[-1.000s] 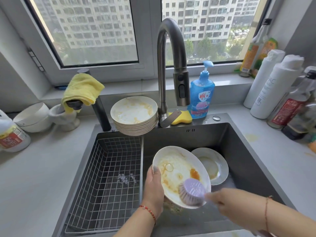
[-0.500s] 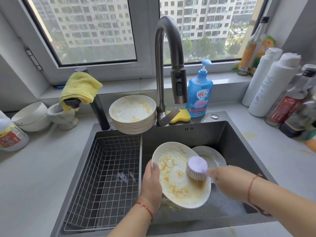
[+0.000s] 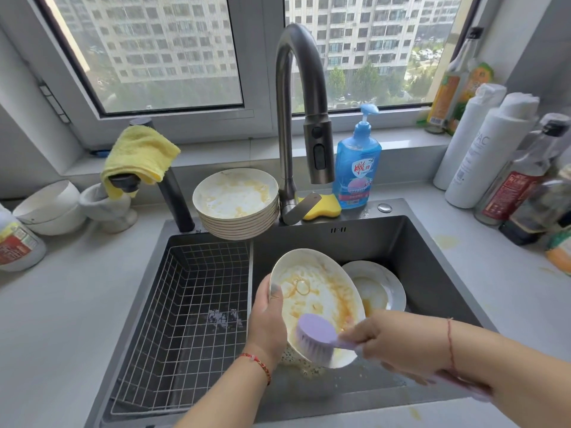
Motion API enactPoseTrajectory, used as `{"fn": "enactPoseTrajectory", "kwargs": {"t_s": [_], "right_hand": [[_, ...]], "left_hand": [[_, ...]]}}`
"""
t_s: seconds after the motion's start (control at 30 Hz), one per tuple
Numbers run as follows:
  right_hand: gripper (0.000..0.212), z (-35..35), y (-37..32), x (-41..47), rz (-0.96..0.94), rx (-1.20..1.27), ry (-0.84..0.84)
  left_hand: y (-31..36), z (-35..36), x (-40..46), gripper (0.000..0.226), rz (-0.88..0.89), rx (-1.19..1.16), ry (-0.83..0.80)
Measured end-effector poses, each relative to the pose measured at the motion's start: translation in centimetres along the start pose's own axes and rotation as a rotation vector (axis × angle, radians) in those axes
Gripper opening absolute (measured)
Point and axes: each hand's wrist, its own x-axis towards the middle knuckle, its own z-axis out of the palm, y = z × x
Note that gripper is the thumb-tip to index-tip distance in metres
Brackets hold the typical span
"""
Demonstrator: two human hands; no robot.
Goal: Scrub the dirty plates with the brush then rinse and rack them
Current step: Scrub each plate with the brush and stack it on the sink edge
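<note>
My left hand grips the left rim of a white plate smeared with orange sauce, tilted over the dark sink. My right hand holds the handle of a lilac brush, whose bristles press on the plate's lower part. A second dirty plate lies in the sink behind it. A stack of several dirty plates stands on the sink's back edge. The wire rack basket fills the sink's left half and holds no plates.
The tall faucet arches over the sink, with a blue soap bottle and yellow sponge behind. Bottles crowd the right counter. A yellow cloth, white bowls and a jug sit at the left.
The brush went up to the plate's right middle, then came back down to its lower part. The sauce is smeared wider. My left hand keeps the plate in place.
</note>
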Motion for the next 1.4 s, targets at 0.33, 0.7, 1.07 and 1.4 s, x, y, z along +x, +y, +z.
{"fn": "enactPoseTrajectory", "kwargs": {"t_s": [0.33, 0.7, 1.07, 1.4], "right_hand": [[0.038, -0.7, 0.3, 5.0, 0.052, 0.298, 0.376], [0.044, 1.1, -1.9, 3.9, -0.133, 0.209, 0.261], [0.054, 0.3, -1.0, 5.8, 0.067, -0.085, 0.528], [0.054, -0.8, -1.7, 4.3, 0.052, -0.354, 0.420]], "left_hand": [[-0.5, 1.0, -0.7, 0.038, -0.193, -0.090, -0.098], [0.4, 0.8, 0.2, 0.044, -0.265, -0.148, -0.128], [1.2, 1.1, -0.3, 0.039, -0.235, -0.178, -0.115], [1.8, 1.1, -0.3, 0.039, -0.143, -0.175, -0.114]]}}
